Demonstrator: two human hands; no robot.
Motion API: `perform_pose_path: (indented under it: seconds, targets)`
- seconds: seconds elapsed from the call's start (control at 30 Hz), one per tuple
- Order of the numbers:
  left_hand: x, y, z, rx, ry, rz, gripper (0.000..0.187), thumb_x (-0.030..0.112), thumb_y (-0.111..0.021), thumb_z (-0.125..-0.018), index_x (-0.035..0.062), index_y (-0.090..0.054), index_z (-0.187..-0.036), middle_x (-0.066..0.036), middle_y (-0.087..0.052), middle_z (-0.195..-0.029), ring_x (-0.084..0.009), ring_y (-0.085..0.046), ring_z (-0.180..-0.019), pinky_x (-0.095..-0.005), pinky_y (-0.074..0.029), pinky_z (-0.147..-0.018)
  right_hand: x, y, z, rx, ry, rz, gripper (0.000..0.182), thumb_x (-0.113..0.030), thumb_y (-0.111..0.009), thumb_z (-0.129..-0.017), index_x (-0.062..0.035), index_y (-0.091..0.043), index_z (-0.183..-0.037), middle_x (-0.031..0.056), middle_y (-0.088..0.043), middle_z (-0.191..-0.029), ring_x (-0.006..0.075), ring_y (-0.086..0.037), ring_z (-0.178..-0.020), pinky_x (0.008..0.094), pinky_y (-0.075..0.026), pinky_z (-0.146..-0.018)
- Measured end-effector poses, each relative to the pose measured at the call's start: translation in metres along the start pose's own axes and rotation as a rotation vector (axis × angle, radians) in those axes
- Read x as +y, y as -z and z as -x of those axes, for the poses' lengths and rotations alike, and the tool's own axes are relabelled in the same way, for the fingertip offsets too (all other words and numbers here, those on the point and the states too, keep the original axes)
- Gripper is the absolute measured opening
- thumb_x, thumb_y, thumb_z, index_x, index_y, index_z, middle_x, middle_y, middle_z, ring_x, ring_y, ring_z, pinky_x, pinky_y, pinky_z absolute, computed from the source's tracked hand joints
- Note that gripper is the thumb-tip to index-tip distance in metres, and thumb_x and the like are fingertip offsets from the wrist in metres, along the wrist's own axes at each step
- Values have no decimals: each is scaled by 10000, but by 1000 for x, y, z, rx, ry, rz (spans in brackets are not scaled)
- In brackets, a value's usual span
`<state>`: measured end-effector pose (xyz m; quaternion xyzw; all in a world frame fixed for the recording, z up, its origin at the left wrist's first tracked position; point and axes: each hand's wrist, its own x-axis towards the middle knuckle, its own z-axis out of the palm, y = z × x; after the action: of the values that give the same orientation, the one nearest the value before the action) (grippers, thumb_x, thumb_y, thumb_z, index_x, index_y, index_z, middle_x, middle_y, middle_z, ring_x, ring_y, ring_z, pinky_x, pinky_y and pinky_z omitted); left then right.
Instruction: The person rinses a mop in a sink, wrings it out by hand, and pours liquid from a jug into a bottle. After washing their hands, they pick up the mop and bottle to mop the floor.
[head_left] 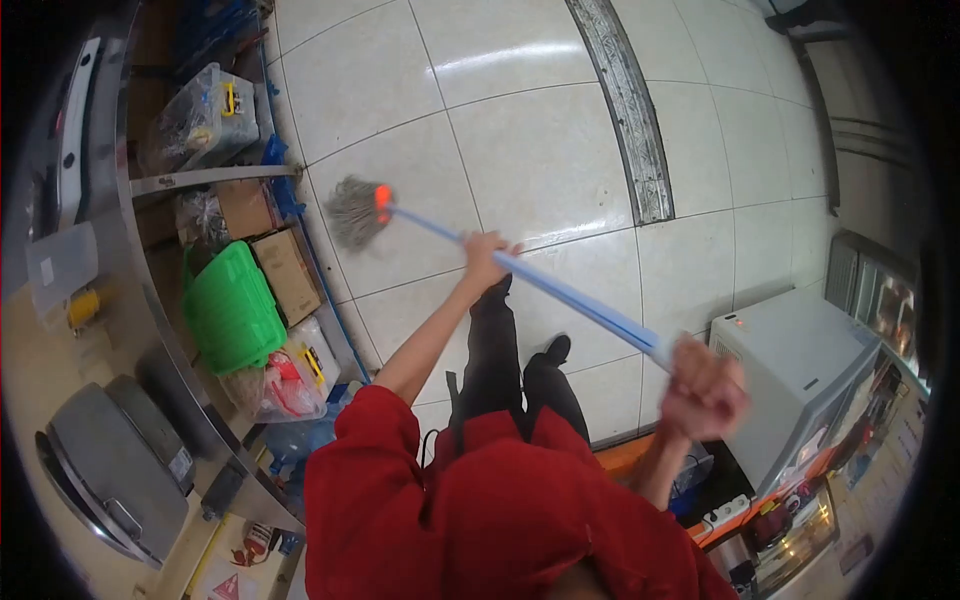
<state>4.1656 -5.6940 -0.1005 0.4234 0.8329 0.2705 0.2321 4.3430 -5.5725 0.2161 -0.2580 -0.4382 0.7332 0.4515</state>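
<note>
A mop with a light blue handle (575, 297) runs diagonally across the view. Its grey string head (353, 212), joined by an orange collar (383, 203), rests on the tiled floor (550, 150) beside the shelving at the left. My left hand (486, 258) is wrapped round the lower part of the handle. Slightly blurred, my right hand (705, 390) is closed round the handle's upper end, at the right.
Left shelving (215, 178) holds a green plastic box (235, 308), a cardboard box (287, 277) and a clear bin (215, 120). At the right stands a white cabinet (790, 365). A patterned metal strip (628, 110) crosses the floor. My feet are below the handle.
</note>
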Motion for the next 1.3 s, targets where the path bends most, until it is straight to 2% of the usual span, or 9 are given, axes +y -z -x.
perform_pose_path:
  seconds: [0.07,0.2,0.37,0.63,0.73,1.03,1.13,1.27,1.3]
  targets:
    - [61,10,-17,126,-199,110,442,330,-650,-636,97,-377,-379,-66,-429,-454,-267,-420,-458,-397,-286,-535,-45,-26,7,-79,162,-8,238,-187,-413,-699,-144,-301,-494,-23,-243,-390,90,-263,-380,247,-282,-493]
    - [145,-19,-45,97,-541,511,455,285,-628,-684,84,-358,-378,-79,-393,-406,-273,-400,-419,-375,-299,-484,-88,-59,32,-193,407,437,311,-160,-485,-751,-107,-326,-489,-30,-325,-382,83,-299,-316,227,-294,-358]
    - [189,-75,-66,-215,-573,663,404,203,-582,-713,30,-381,-408,-123,-381,-399,-299,-421,-435,-383,-331,-453,-39,-67,45,-108,661,634,336,-166,-458,-792,-101,-337,-485,-22,-318,-357,94,-309,-290,232,-294,-355]
    - [222,-73,16,-276,-509,512,203,194,-573,-655,66,-524,-505,-125,-500,-498,-299,-518,-539,-381,-388,-567,-132,19,87,218,521,311,342,-166,-344,-825,-144,-297,-486,-41,-263,-366,73,-255,-290,232,-279,-354]
    - [190,-68,78,-84,-366,567,86,157,-611,-581,97,-552,-567,-95,-538,-586,-282,-526,-661,-412,-359,-666,-138,49,92,172,419,142,333,-176,-322,-839,-154,-301,-508,-36,-249,-376,65,-222,-295,226,-259,-352]
    - [-12,-78,194,-253,351,15,112,254,-578,-582,152,-624,-582,-53,-591,-607,-285,-558,-625,-444,-382,-609,38,109,115,99,-258,-209,367,-237,-404,-802,-97,-325,-472,16,-268,-401,137,-257,-371,282,-260,-425]
    - [0,-96,208,19,219,87,92,229,-570,-586,148,-609,-565,-36,-578,-583,-276,-542,-624,-446,-369,-631,3,112,116,-144,-218,-111,387,-240,-426,-775,-83,-295,-446,43,-307,-390,150,-292,-368,297,-265,-414]
    - [132,-115,151,43,-74,56,65,212,-571,-572,156,-572,-538,-22,-553,-565,-256,-521,-637,-469,-354,-732,-99,156,109,-180,-24,12,349,-201,-434,-750,-106,-276,-453,8,-299,-384,137,-287,-346,289,-253,-398]
    - [168,-117,134,-156,-3,227,38,208,-582,-566,174,-579,-551,-13,-564,-585,-242,-524,-666,-507,-320,-797,-127,164,111,-189,31,66,336,-177,-440,-742,-109,-280,-455,3,-315,-386,132,-300,-347,285,-258,-396]
